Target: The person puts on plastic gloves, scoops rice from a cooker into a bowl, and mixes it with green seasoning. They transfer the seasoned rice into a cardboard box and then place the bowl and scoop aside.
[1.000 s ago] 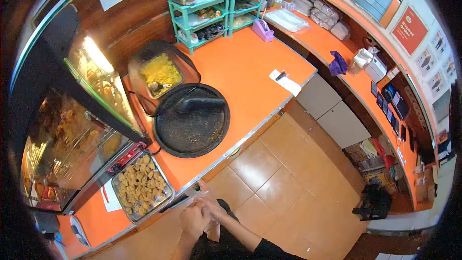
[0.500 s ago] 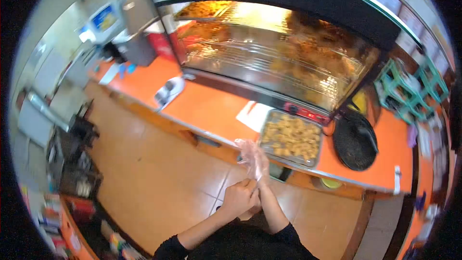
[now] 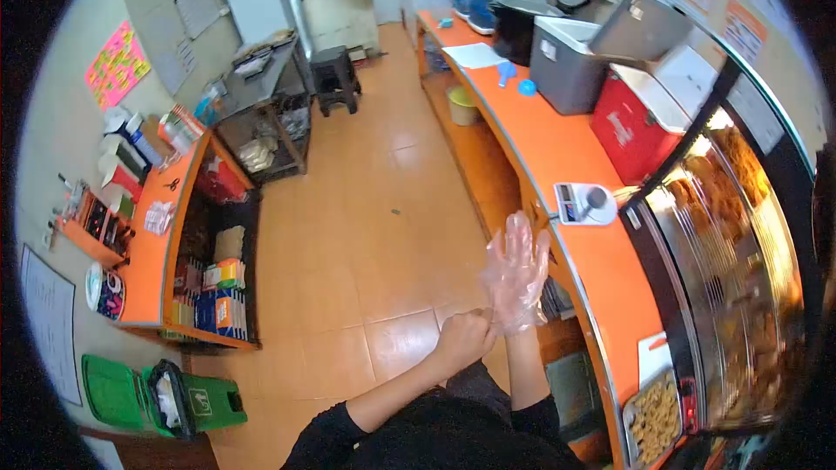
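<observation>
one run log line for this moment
right hand: open in clear plastic glove | left hand: closed on glove cuff | nearby: scale on orange counter

Grey cooler [image 3: 562, 78], lid [image 3: 643, 28] raised | red cooler [image 3: 631, 126] beside it, orange desk [image 3: 601, 265] | white scale [image 3: 576, 216] near desk edge | black stool [image 3: 333, 74] on floor [image 3: 326, 235] | green bin [image 3: 213, 409], lower left

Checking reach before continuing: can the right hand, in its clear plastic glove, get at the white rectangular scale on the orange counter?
Probably yes: the right hand is open, and nothing visible blocks the white scale, though the left hand seems to pinch the glove cuff.
</observation>
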The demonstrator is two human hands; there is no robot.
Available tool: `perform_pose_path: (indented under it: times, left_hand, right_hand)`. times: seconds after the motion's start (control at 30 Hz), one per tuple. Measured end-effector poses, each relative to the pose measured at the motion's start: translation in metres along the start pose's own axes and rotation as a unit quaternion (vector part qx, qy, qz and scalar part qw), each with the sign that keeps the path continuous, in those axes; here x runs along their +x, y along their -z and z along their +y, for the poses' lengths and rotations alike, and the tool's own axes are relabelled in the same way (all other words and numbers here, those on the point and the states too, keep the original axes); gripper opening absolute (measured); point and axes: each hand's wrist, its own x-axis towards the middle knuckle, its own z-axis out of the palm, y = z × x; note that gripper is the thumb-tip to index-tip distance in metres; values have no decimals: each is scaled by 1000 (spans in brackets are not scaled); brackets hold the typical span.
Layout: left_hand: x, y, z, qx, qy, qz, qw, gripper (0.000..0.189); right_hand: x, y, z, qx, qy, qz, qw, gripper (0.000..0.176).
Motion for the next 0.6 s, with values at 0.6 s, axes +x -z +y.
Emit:
perform_pose_path:
  times: [0.6]
  left_hand:
    - [256,159,-308,106,146,179,967,27]
  right_hand:
    - [375,-149,296,-198,-216,-120,949,68]
